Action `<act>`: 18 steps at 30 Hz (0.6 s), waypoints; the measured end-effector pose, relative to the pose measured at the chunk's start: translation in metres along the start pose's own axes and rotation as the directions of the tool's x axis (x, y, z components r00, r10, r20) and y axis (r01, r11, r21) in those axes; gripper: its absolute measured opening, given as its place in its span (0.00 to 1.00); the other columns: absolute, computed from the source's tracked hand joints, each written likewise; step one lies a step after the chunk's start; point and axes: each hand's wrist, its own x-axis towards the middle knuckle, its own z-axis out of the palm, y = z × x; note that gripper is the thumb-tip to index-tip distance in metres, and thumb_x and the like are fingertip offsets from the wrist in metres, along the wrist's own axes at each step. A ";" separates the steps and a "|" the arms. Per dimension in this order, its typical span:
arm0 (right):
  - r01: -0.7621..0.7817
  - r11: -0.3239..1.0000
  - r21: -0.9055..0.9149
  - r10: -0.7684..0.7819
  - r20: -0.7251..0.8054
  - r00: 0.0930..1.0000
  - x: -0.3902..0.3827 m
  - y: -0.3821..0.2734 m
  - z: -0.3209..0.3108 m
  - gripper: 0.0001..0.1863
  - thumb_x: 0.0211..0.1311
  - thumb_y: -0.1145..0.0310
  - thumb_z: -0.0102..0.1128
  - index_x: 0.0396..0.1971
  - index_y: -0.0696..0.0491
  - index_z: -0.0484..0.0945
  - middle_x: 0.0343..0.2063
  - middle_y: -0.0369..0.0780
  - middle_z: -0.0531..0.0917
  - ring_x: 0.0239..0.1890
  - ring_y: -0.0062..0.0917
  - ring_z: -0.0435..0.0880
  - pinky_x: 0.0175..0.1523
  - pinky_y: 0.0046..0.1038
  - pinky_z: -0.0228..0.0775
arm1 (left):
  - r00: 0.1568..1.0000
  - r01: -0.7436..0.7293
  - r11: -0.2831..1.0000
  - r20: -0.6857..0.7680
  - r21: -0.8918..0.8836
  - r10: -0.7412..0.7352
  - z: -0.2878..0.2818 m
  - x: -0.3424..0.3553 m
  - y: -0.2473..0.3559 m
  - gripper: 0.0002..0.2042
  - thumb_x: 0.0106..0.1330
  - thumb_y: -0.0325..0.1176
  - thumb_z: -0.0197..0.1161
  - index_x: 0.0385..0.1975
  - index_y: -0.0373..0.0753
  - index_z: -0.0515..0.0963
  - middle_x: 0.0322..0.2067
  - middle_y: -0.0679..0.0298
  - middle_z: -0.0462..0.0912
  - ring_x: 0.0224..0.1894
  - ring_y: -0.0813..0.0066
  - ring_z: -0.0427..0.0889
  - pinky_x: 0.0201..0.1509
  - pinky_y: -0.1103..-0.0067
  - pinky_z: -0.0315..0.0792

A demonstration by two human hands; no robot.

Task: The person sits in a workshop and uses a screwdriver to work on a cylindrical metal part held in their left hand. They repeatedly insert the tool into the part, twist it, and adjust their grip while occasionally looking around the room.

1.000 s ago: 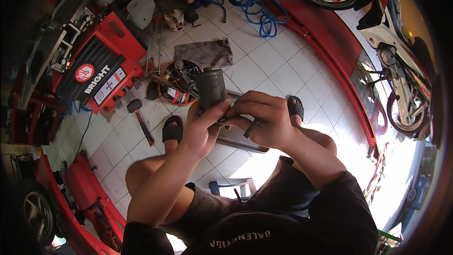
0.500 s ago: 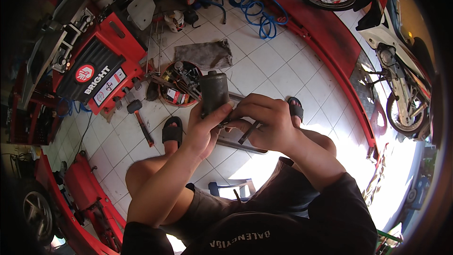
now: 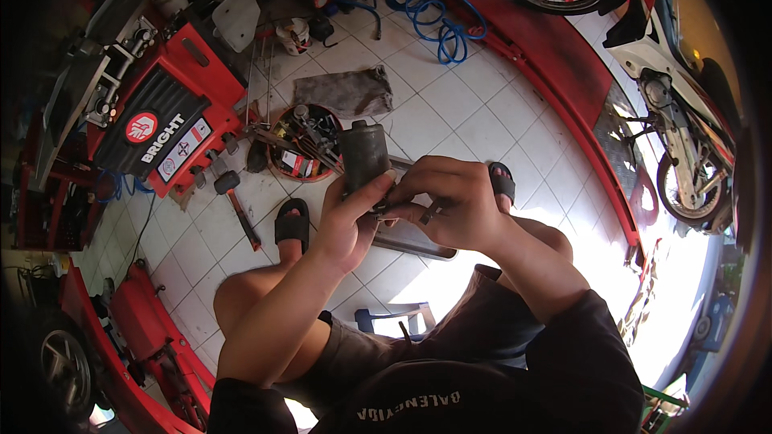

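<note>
My left hand (image 3: pixel 344 225) is wrapped round the lower part of a dark metal cylinder (image 3: pixel 364 151), which looks like a small motor and stands nearly upright with a short round boss on its top. Its thumb lies across the cylinder's side. Close on the right, my right hand (image 3: pixel 466 201) is closed, its fingertips against the cylinder's lower end. A short dark bar (image 3: pixel 433 211) pokes out from under its curled fingers; the rest of the bar is hidden. What the fingertips touch at that lower end is too small to make out.
Beyond my hands, a round tub (image 3: pixel 273 157) of tools stands on the tiled floor beside a grey rag (image 3: pixel 342 90). A hammer (image 3: pixel 227 185) lies left. Under my hands is a metal tray (image 3: pixel 418 247). Blue hose (image 3: pixel 454 44), a red ramp (image 3: pixel 555 84) and a motorcycle (image 3: pixel 663 100) lie beyond.
The dark bar in my right hand has turned and shows less, its end now higher. My right fingers have shifted slightly; the left hand keeps its hold on the cylinder.
</note>
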 end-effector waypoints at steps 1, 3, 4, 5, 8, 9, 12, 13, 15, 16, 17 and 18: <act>-0.012 1.000 -0.005 0.012 0.005 1.000 0.000 0.000 0.000 0.15 0.38 0.77 0.80 0.30 0.56 0.85 0.26 0.38 0.84 0.27 0.28 0.84 0.30 0.26 0.75 | 1.000 0.002 1.000 -0.022 -0.004 -0.002 0.002 0.000 0.001 0.10 0.68 0.31 0.63 0.45 0.37 0.76 0.35 0.65 0.80 0.36 0.77 0.78 0.35 0.78 0.69; -0.042 0.999 -0.005 0.042 0.000 0.999 -0.001 -0.001 0.000 0.15 0.38 0.77 0.80 0.30 0.56 0.85 0.26 0.38 0.84 0.27 0.27 0.84 0.30 0.26 0.74 | 0.998 0.010 1.000 -0.067 -0.011 -0.011 0.009 -0.002 0.003 0.08 0.67 0.30 0.64 0.42 0.37 0.76 0.34 0.64 0.80 0.34 0.77 0.79 0.34 0.78 0.68; -0.059 0.998 -0.001 0.059 -0.011 0.998 -0.001 -0.004 0.001 0.15 0.38 0.77 0.80 0.30 0.56 0.85 0.26 0.38 0.84 0.27 0.27 0.83 0.30 0.26 0.74 | 0.996 0.015 1.000 -0.089 -0.014 -0.016 0.014 -0.003 0.004 0.08 0.67 0.31 0.64 0.42 0.37 0.76 0.34 0.64 0.80 0.34 0.77 0.78 0.34 0.78 0.68; -0.077 0.997 0.004 0.077 -0.021 0.997 0.000 -0.006 0.000 0.15 0.38 0.77 0.80 0.30 0.56 0.85 0.25 0.38 0.84 0.26 0.27 0.83 0.29 0.25 0.73 | 0.994 0.021 1.000 -0.111 -0.017 -0.022 0.016 -0.004 0.005 0.08 0.67 0.31 0.65 0.41 0.37 0.76 0.33 0.64 0.80 0.34 0.76 0.78 0.34 0.78 0.68; -0.051 0.999 -0.006 0.051 0.024 0.998 0.003 -0.012 -0.003 0.16 0.39 0.76 0.81 0.31 0.56 0.85 0.26 0.38 0.84 0.26 0.27 0.83 0.29 0.25 0.72 | 0.998 0.023 1.000 -0.052 0.002 -0.023 0.006 -0.002 0.004 0.09 0.66 0.32 0.66 0.41 0.37 0.76 0.34 0.64 0.80 0.36 0.75 0.80 0.36 0.77 0.71; -0.007 1.000 0.007 0.007 0.011 1.000 0.001 -0.007 -0.002 0.16 0.39 0.75 0.81 0.31 0.56 0.85 0.26 0.38 0.84 0.26 0.27 0.83 0.29 0.25 0.72 | 0.999 0.030 0.999 -0.032 -0.014 -0.030 0.004 -0.001 0.003 0.09 0.66 0.32 0.66 0.41 0.37 0.76 0.34 0.64 0.80 0.36 0.75 0.80 0.37 0.77 0.71; 0.055 0.998 0.026 -0.055 -0.015 0.998 -0.002 0.004 0.002 0.16 0.40 0.75 0.81 0.31 0.56 0.85 0.25 0.38 0.84 0.25 0.26 0.82 0.28 0.26 0.71 | 0.999 0.043 0.999 0.007 -0.028 -0.042 0.000 0.000 0.002 0.09 0.67 0.33 0.64 0.43 0.38 0.76 0.35 0.64 0.80 0.37 0.74 0.80 0.37 0.77 0.71; 0.030 0.999 0.022 -0.030 -0.012 0.999 -0.002 0.003 0.003 0.15 0.40 0.75 0.80 0.31 0.56 0.85 0.25 0.38 0.84 0.25 0.26 0.82 0.28 0.26 0.71 | 0.999 0.040 0.999 0.005 -0.011 -0.040 -0.003 -0.001 0.001 0.10 0.68 0.33 0.62 0.44 0.38 0.75 0.35 0.63 0.80 0.38 0.74 0.79 0.37 0.77 0.71; -0.005 1.000 0.009 0.005 -0.013 1.000 -0.001 0.000 0.003 0.15 0.40 0.76 0.80 0.31 0.56 0.85 0.25 0.38 0.84 0.25 0.26 0.82 0.28 0.26 0.71 | 0.999 0.031 0.999 -0.023 0.011 -0.030 -0.001 -0.002 0.000 0.10 0.69 0.33 0.60 0.46 0.38 0.75 0.36 0.62 0.80 0.39 0.73 0.79 0.37 0.77 0.71; -0.016 1.000 0.001 0.016 -0.015 1.000 -0.001 -0.001 0.002 0.14 0.41 0.76 0.80 0.31 0.56 0.84 0.25 0.38 0.84 0.25 0.26 0.82 0.28 0.26 0.71 | 0.999 0.023 1.000 -0.048 0.016 -0.022 0.005 -0.002 0.000 0.11 0.69 0.33 0.60 0.47 0.38 0.75 0.37 0.62 0.80 0.40 0.72 0.79 0.38 0.77 0.72; -0.026 1.000 -0.007 0.026 -0.018 1.000 -0.001 -0.002 0.002 0.14 0.41 0.77 0.79 0.31 0.57 0.84 0.25 0.38 0.83 0.25 0.26 0.82 0.28 0.26 0.71 | 0.997 0.016 1.000 -0.074 0.021 -0.014 0.008 -0.002 0.000 0.11 0.69 0.33 0.60 0.47 0.38 0.75 0.37 0.62 0.81 0.40 0.72 0.80 0.39 0.77 0.73; -0.012 1.000 -0.006 0.012 -0.007 1.000 -0.001 -0.003 0.001 0.14 0.41 0.77 0.79 0.31 0.56 0.84 0.25 0.38 0.84 0.26 0.27 0.82 0.28 0.26 0.71 | 0.998 0.031 0.999 -0.054 0.022 -0.030 0.005 -0.002 0.001 0.11 0.69 0.33 0.60 0.47 0.37 0.75 0.38 0.62 0.81 0.41 0.71 0.80 0.41 0.76 0.73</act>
